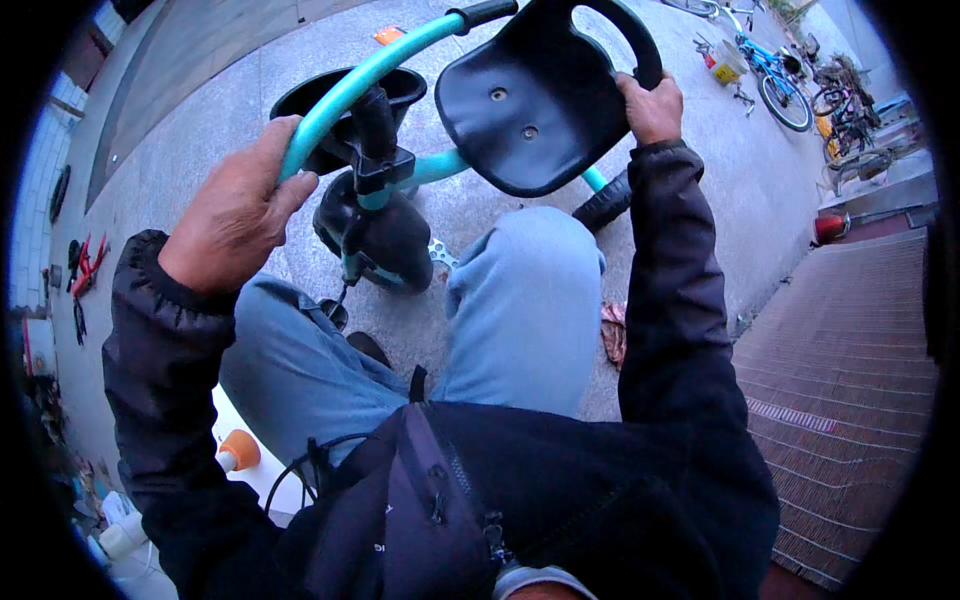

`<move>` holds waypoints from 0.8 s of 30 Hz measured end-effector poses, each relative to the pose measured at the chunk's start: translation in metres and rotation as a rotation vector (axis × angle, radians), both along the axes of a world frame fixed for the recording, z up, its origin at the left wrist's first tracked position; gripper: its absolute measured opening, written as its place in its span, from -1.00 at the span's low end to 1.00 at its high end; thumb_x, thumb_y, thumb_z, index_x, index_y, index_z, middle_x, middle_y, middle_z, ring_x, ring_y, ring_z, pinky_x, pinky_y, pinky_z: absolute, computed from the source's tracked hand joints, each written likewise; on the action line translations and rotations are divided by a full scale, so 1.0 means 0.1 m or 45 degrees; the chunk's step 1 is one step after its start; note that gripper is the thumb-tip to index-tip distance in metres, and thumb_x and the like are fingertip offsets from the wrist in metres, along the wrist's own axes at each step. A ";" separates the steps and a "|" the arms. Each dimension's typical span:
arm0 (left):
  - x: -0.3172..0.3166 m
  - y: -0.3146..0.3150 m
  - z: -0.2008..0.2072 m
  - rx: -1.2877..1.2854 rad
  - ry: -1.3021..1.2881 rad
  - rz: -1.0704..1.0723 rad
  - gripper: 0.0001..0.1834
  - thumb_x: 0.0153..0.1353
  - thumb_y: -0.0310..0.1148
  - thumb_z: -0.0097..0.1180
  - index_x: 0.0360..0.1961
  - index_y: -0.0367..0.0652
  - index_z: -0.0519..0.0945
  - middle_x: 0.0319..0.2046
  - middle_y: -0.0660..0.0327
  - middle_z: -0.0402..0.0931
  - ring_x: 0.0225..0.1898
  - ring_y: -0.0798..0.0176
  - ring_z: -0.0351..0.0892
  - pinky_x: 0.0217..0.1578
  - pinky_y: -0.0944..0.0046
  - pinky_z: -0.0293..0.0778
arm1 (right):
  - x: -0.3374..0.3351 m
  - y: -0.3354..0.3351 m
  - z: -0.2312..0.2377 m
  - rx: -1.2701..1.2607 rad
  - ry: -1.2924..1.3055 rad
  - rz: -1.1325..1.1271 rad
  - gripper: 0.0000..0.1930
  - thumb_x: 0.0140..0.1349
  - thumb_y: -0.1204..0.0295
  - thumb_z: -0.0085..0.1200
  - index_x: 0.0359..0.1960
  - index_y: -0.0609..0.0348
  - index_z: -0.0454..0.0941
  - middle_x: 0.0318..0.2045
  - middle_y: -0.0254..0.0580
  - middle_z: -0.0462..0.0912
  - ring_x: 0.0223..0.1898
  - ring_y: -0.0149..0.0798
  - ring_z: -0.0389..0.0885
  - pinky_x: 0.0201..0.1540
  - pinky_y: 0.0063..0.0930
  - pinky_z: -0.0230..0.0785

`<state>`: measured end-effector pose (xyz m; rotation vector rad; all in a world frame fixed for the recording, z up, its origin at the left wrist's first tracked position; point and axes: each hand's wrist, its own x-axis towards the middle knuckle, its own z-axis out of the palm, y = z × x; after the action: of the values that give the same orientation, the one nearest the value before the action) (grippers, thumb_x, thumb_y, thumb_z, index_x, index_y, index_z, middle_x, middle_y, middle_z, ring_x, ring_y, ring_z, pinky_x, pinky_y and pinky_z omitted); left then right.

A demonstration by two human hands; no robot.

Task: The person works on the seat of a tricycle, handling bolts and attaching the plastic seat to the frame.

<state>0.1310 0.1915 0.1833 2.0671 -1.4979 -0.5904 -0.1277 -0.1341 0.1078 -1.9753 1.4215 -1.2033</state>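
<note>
A child's tricycle with a teal frame stands in front of my knees. My left hand [232,205] is closed on its curved teal handlebar [345,88], thumb on the near side and most fingers hidden behind. My right hand [655,108] grips the looped backrest of the black seat [530,105]; the seat's underside or base shows two bolts. Below the handlebar sit a black basket [405,90] and a bulky black front wheel [385,240]. A black rear wheel [604,203] shows beside my right knee.
Bicycles, one blue [770,68], and a yellowish bucket [728,66] lie or stand at the far right. A slatted mat [850,390] slopes at the right. Red bike parts [88,265] lie at left. A crumpled reddish cloth [613,330] is beside my knee, and an orange piece [388,35] lies ahead.
</note>
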 end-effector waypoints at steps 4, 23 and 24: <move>0.00 -0.06 0.00 -0.034 0.323 0.021 -0.61 0.23 -0.32 0.07 0.04 -0.24 0.35 -0.61 0.29 0.34 -0.70 0.42 0.37 -0.69 0.40 0.33 | -0.04 -0.11 -0.17 -0.139 -0.297 0.061 -0.64 0.00 0.34 0.28 -0.21 0.30 0.51 -0.37 -0.12 0.66 -0.33 -0.28 0.62 -0.17 -0.42 0.44; 0.30 -1.47 0.15 0.152 0.033 -0.260 -0.54 0.14 -0.01 0.20 -0.14 -0.19 0.63 -0.39 0.16 0.61 -0.42 0.25 0.53 -0.33 0.25 0.45 | -0.06 0.97 -1.26 1.147 -0.822 0.340 -0.37 0.21 0.15 0.16 0.17 0.33 0.26 0.06 0.12 0.45 0.01 0.01 0.55 -0.01 -0.14 0.53; 0.29 -1.59 0.01 0.277 0.463 -0.190 -0.66 0.15 -0.14 0.20 -0.26 -0.23 0.61 -0.51 0.12 0.59 -0.49 0.24 0.54 -0.35 0.24 0.45 | 0.00 0.99 -1.19 1.195 -0.827 0.312 -0.36 0.21 0.17 0.17 0.19 0.33 0.23 0.09 0.12 0.45 0.05 0.03 0.53 0.03 -0.09 0.51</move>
<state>0.1595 0.0324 0.1842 1.8780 -1.4271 -1.1646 -0.1280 -0.0353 -0.0111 -0.9489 1.0515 -0.7319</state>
